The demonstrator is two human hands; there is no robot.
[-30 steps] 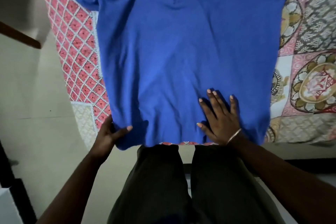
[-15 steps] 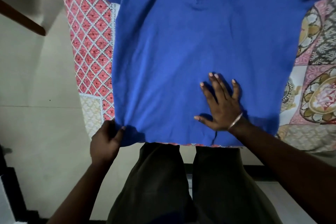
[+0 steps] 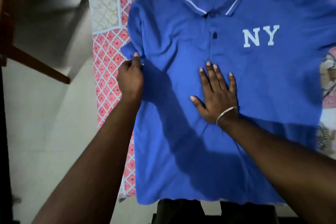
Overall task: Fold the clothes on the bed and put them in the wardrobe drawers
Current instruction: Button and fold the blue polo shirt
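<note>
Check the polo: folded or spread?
Spread. The polo lies flat, front up, collar and NY showing; left hand pinches its sleeve, right hand presses flat.

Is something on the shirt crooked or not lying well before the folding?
Mostly tidy. The blue polo shirt lies face up and flat under the right hand. Only its sleeve near the left hand is bunched and creased, with that hand's fingers on it. No damage shows.
</note>
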